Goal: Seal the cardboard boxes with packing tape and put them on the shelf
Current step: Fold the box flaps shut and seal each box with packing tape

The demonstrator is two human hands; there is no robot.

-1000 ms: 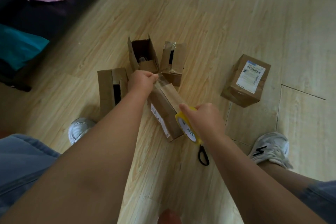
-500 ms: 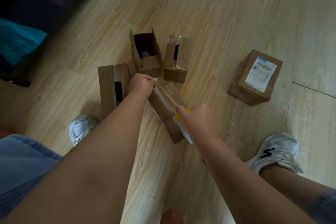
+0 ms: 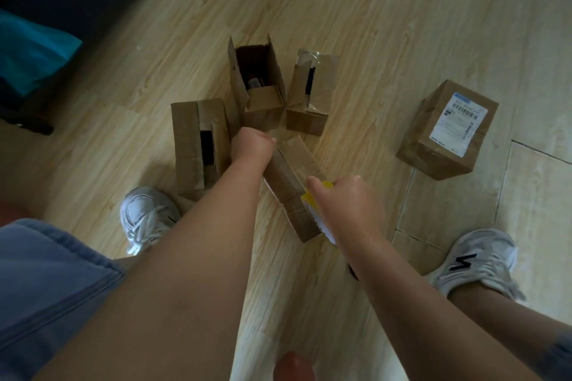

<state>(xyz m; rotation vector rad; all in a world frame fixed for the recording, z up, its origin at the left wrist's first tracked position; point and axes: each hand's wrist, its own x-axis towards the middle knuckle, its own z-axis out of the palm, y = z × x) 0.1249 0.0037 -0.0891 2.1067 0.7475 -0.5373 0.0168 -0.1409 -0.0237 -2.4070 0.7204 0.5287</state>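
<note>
We are kneeling over a narrow cardboard box [image 3: 291,185] lying on the wooden floor [image 3: 387,25] between our feet, and we are judging it light and fairly stiff — thin walls that would dent if squeezed hard. Our left hand [image 3: 252,145] is curling into a fist at the box's far end, seemingly pinning the tape's end there, while our right hand [image 3: 346,204] is closing around the yellow tape dispenser [image 3: 315,210] at the near end. The tape film looks slippery and clingy, so we are favouring a hold on the box's long edges — not on the flaps.
</note>
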